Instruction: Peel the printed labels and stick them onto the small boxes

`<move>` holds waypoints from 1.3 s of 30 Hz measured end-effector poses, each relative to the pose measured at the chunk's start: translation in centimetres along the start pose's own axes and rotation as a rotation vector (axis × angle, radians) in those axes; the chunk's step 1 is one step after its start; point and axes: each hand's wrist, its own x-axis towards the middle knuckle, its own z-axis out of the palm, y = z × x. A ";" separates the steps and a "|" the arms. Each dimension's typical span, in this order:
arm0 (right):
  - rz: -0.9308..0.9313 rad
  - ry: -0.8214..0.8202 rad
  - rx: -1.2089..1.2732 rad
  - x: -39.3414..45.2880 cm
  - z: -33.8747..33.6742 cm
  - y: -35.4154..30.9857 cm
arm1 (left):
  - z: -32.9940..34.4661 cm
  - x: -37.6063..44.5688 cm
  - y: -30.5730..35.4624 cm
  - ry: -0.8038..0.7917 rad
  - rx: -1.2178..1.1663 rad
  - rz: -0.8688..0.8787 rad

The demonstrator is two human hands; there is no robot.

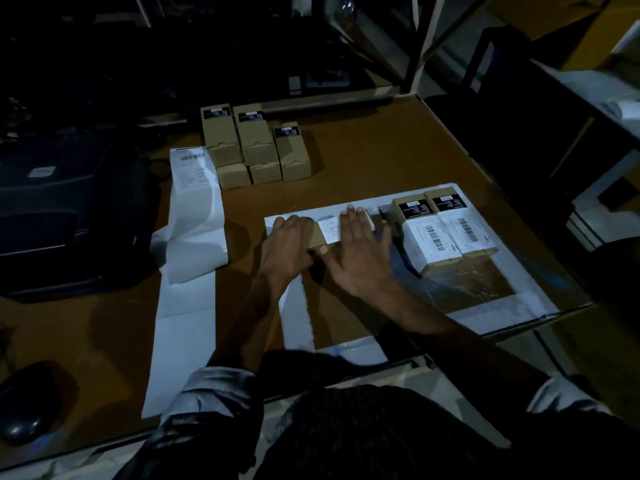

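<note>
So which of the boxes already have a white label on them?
The two boxes side by side right of the hands, each wrapped in a white barcode label. The stacked boxes at the back show only small black stickers. A third is under the hands.

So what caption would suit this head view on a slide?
Left hand holds a small box while the right hand smooths a label on.

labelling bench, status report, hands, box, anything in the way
Left hand holds box end. Right hand flat, pressing label onto it. Two labelled boxes right, unlabelled stack behind. Nothing in the way.
</note>
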 end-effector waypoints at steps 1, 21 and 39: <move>-0.027 -0.004 0.015 -0.3 0.2 -1.3 | 0.2 0.2 -0.2 -0.005 0.027 -0.011; 0.246 0.166 0.101 -2.1 1.8 2.6 | -0.2 -0.3 0.2 0.015 -0.055 -0.023; -0.126 -0.069 0.437 5.2 -5.9 9.0 | -0.8 2.3 4.3 0.050 -0.344 0.000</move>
